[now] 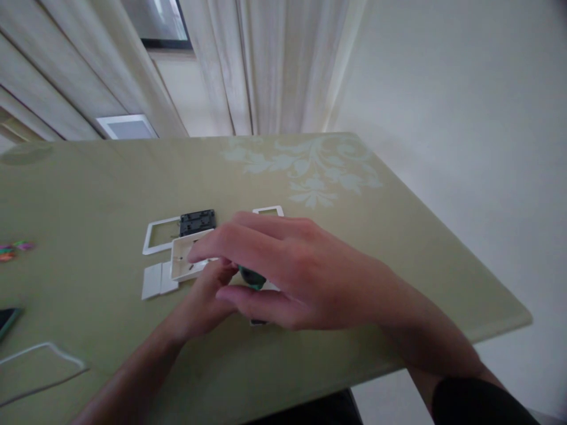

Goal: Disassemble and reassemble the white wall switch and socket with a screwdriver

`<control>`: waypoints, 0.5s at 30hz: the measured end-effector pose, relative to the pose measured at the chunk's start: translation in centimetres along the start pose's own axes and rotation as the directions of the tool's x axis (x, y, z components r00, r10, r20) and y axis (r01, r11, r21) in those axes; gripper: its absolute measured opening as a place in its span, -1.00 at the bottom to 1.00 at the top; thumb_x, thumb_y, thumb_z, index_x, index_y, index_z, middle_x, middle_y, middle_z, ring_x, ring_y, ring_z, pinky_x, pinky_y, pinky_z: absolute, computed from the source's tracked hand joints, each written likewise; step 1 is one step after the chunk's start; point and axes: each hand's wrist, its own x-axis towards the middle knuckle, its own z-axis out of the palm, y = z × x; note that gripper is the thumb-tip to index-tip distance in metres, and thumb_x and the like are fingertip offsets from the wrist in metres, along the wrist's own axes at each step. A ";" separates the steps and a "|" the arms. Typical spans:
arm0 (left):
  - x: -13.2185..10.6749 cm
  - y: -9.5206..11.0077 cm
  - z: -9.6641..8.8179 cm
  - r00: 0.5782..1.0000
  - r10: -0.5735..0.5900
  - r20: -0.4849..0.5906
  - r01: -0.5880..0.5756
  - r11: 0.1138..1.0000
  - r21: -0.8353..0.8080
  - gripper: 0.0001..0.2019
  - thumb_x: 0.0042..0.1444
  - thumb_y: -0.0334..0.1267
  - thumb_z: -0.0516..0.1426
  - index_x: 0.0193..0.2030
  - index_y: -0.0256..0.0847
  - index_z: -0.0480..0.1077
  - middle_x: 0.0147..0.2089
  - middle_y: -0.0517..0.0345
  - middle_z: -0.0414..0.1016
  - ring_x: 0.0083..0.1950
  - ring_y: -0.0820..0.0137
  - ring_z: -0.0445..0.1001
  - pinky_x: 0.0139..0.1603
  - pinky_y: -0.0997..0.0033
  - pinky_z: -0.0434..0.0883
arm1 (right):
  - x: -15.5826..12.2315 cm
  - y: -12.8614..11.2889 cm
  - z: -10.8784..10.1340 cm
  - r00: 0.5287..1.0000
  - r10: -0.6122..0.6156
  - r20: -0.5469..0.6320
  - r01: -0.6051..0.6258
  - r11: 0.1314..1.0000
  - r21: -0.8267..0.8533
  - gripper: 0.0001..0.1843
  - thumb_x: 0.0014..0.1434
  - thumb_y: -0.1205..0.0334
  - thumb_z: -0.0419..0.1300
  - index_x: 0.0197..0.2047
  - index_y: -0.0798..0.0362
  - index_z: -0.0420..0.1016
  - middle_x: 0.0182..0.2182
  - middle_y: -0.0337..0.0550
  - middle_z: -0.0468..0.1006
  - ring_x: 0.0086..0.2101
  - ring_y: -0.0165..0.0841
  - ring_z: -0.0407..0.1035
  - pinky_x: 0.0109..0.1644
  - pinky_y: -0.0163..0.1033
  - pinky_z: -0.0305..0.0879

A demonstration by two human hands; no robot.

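Note:
My right hand (pixel 287 271) curves over the work from the right, its thumb and fingers closed loosely round a dark green and black handle (pixel 251 277) that looks like a screwdriver's. Most of that tool is hidden under the hand. Below it, my left hand (pixel 212 289) has its fingers bent inward, and what they hold is covered by the right hand. Just beyond the left fingers lies a shallow white plastic box (pixel 179 268) with small dark screws inside. A dark edge (pixel 258 322) of some part shows beneath the right hand.
Behind the box are a white frame (pixel 148 237) and a black switch module (pixel 197 222). White cover plates (pixel 152 280) lie left of it; another white frame (pixel 280 209) is behind my right hand. Farther left are colourful bits (pixel 9 252), a dark device (pixel 7 320) and a white cable (pixel 48 344).

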 end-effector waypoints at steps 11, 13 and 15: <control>-1.0 -0.4 -1.1 0.997 0.064 0.042 -0.066 0.996 0.053 -0.85 0.34 -0.19 0.20 -0.21 -0.06 0.61 -0.21 0.10 0.70 -0.12 0.15 0.71 -0.10 0.24 0.72 | 0.3 -0.2 0.2 0.999 0.044 -0.008 -0.044 0.998 -0.038 -0.64 0.51 0.37 0.17 0.29 -0.08 0.37 0.20 -0.21 0.60 0.15 -0.32 0.51 0.27 -0.20 0.43; -0.9 -0.2 -1.2 0.996 0.064 0.067 -0.067 0.997 0.041 -0.84 0.34 -0.19 0.20 -0.25 -0.06 0.60 -0.26 0.12 0.70 -0.17 0.17 0.70 -0.14 0.26 0.72 | 0.3 -0.2 0.2 0.998 0.056 -0.007 -0.056 0.998 -0.028 -0.66 0.50 0.35 0.20 0.27 -0.12 0.38 0.20 -0.20 0.61 0.15 -0.31 0.52 0.27 -0.20 0.43; -0.7 -0.1 -1.2 0.998 0.049 0.028 -0.050 0.998 0.027 -0.85 0.29 -0.15 0.23 -0.28 -0.07 0.61 -0.28 0.12 0.69 -0.20 0.16 0.69 -0.14 0.23 0.72 | 0.3 -0.3 0.1 0.999 0.051 0.008 -0.051 0.998 -0.027 -0.64 0.52 0.35 0.17 0.31 -0.07 0.37 0.19 -0.18 0.61 0.16 -0.33 0.51 0.26 -0.22 0.43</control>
